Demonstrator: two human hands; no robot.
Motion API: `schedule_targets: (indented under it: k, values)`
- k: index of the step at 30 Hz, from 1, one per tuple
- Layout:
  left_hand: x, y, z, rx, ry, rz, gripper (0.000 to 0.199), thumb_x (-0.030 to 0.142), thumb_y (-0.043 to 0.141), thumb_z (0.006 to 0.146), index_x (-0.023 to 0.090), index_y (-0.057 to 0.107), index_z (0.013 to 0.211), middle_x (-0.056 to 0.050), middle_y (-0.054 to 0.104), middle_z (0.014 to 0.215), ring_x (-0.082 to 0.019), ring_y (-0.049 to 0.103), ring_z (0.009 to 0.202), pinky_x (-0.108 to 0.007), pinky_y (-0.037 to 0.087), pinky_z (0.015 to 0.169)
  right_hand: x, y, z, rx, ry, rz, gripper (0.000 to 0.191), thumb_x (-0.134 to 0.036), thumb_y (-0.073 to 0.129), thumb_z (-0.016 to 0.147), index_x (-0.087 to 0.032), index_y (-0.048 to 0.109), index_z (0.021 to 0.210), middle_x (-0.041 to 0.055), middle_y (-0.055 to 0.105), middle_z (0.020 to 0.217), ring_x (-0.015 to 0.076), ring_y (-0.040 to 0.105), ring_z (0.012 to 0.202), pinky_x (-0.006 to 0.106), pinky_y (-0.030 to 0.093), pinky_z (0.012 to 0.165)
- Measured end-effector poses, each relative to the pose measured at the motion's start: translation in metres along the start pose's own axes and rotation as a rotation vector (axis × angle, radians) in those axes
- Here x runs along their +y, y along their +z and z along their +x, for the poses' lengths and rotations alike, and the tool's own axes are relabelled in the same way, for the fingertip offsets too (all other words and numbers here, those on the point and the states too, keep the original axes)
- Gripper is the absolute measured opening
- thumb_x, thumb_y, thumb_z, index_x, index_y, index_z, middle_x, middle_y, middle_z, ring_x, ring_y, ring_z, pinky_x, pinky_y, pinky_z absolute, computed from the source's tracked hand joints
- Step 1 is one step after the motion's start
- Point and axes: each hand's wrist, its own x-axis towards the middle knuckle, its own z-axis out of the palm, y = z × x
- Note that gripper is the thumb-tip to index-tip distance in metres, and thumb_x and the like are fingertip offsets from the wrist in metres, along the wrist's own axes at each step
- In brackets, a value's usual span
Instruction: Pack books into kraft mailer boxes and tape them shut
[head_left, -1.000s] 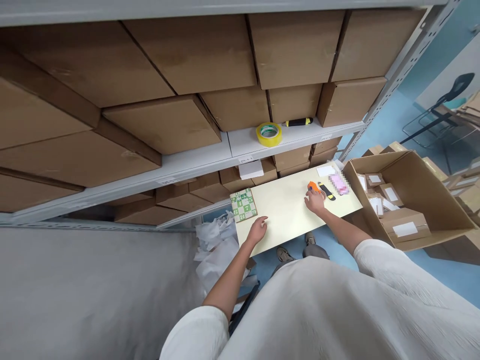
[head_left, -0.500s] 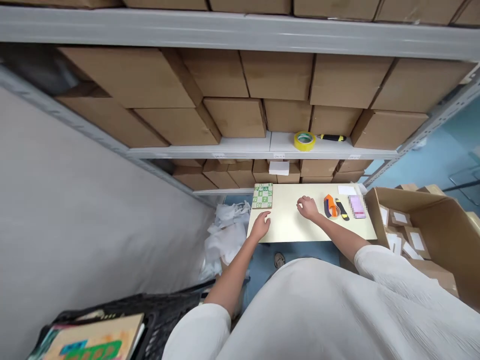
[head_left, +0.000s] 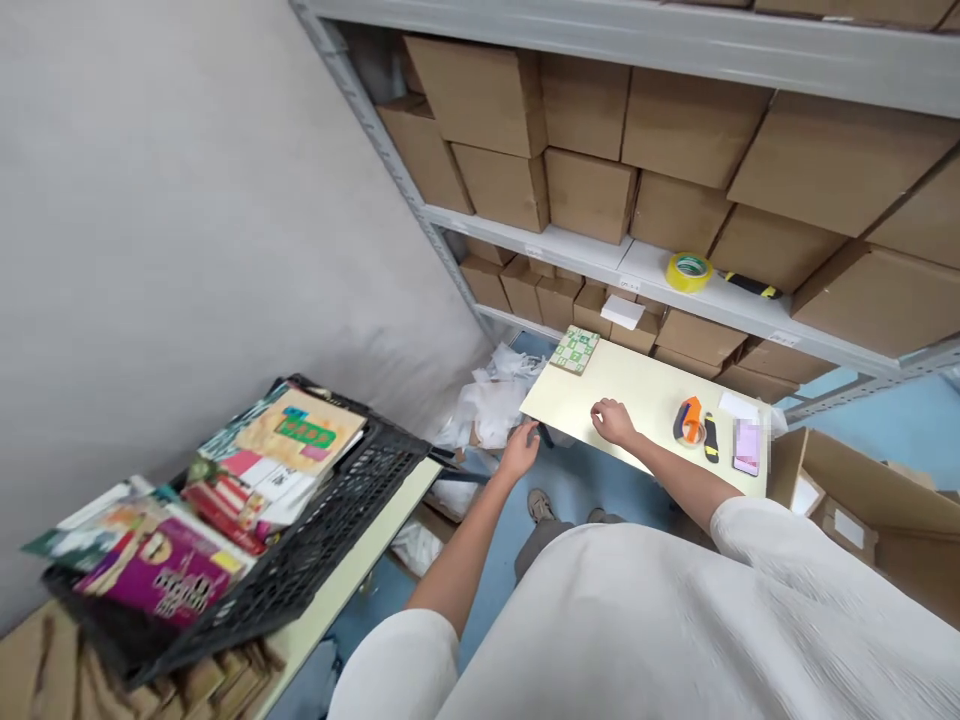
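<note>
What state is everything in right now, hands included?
Left hand: empty, fingers loosely open
Right hand: empty, fingers loosely curled
Black crate: open-topped, holding books
Big cardboard box: open, smaller boxes inside
Yellow tape roll: lying on shelf
Cutter on table: blade unclear

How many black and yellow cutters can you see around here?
2. One cutter lies on the shelf beside the yellow tape roll; the other cutter lies on the table beside the orange tape dispenser. More may be hidden.

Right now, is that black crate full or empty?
Partly full: colourful books lie piled in the black crate, with dark space showing beside them.
</note>
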Motion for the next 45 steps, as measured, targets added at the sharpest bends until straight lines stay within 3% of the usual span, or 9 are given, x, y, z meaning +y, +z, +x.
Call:
schedule_targets:
  k: [7,14,20,27,32,36,39,42,45]
  values:
    - [-0.006,-0.040,-0.058,0.177,-0.106,-0.024,0.038,0.023,0.060,0.096,0.020,0.072,0.132,-0.014,0.075,0.132,-0.028,0.073,0.121,-0.049,0.055,0.115,-0.055,0.002,0.011,-0.014,-0.181,-0.028,0.026,-0.022,0.052,0.107,-0.020,0.077,0.113,0.0110,0.076,0.121,0.0272,0.065,0.115,0.036,0.042,0.096]
    - [-0.021,-0.097,-0.122,0.335,-0.114,-0.020,0.037,0.027,0.060,0.099,0.021,0.070,0.134,-0.012,0.075,0.134,-0.027,0.070,0.125,-0.047,0.055,0.115,-0.149,0.014,0.017,0.001,-0.368,-0.031,0.024,-0.023,0.053,0.106,-0.020,0.077,0.112,0.0109,0.076,0.117,0.0267,0.065,0.114,0.035,0.043,0.096]
    - [-0.044,-0.140,-0.185,0.427,-0.148,-0.029,0.038,0.025,0.057,0.098,0.023,0.070,0.134,-0.011,0.074,0.138,-0.025,0.068,0.132,-0.047,0.052,0.119,-0.236,0.041,0.001,-0.013,-0.483,-0.006,0.024,-0.023,0.054,0.106,-0.020,0.076,0.114,0.0100,0.076,0.119,0.0258,0.065,0.115,0.034,0.044,0.099]
    - [-0.076,-0.196,-0.257,0.428,-0.204,-0.055,0.039,0.022,0.059,0.098,0.023,0.070,0.136,-0.012,0.072,0.140,-0.026,0.066,0.133,-0.045,0.051,0.119,-0.334,0.080,-0.029,-0.029,-0.556,0.002,0.024,-0.023,0.052,0.107,-0.022,0.075,0.115,0.0099,0.075,0.120,0.0258,0.065,0.116,0.035,0.045,0.100]
    - [-0.097,-0.229,-0.293,0.442,-0.219,-0.066,0.040,0.022,0.058,0.099,0.022,0.069,0.137,-0.012,0.071,0.141,-0.026,0.066,0.134,-0.046,0.051,0.119,-0.389,0.099,-0.045,-0.039,-0.588,0.003,0.025,-0.022,0.052,0.106,-0.020,0.075,0.116,0.0105,0.076,0.118,0.0261,0.064,0.116,0.035,0.045,0.100]
    - [-0.108,-0.241,-0.305,0.479,-0.225,-0.063,0.040,0.022,0.058,0.099,0.022,0.069,0.137,-0.012,0.072,0.138,-0.026,0.066,0.133,-0.044,0.050,0.119,-0.411,0.104,-0.048,-0.045,-0.602,0.011,0.025,-0.021,0.052,0.106,-0.020,0.076,0.112,0.0103,0.075,0.116,0.0250,0.066,0.112,0.034,0.046,0.099]
    - [-0.113,-0.241,-0.302,0.473,-0.225,-0.083,0.040,0.021,0.057,0.099,0.021,0.069,0.137,-0.012,0.072,0.138,-0.026,0.067,0.131,-0.044,0.051,0.118,-0.414,0.103,-0.044,-0.043,-0.599,-0.001,0.025,-0.020,0.052,0.106,-0.020,0.075,0.111,0.0103,0.075,0.114,0.0249,0.066,0.111,0.034,0.045,0.099]
    - [-0.115,-0.232,-0.286,0.448,-0.221,-0.119,0.041,0.021,0.057,0.099,0.020,0.069,0.138,-0.013,0.072,0.139,-0.027,0.067,0.132,-0.046,0.051,0.118,-0.403,0.103,-0.035,-0.039,-0.570,-0.015,0.025,-0.021,0.051,0.106,-0.020,0.075,0.113,0.0103,0.076,0.115,0.0253,0.065,0.112,0.034,0.045,0.098]
    - [-0.116,-0.214,-0.259,0.395,-0.207,-0.156,0.041,0.021,0.058,0.099,0.021,0.069,0.138,-0.013,0.072,0.140,-0.026,0.067,0.133,-0.046,0.051,0.119,-0.378,0.105,-0.021,-0.056,-0.516,-0.035,0.024,-0.021,0.052,0.105,-0.021,0.075,0.112,0.0103,0.076,0.116,0.0254,0.065,0.112,0.033,0.045,0.098]
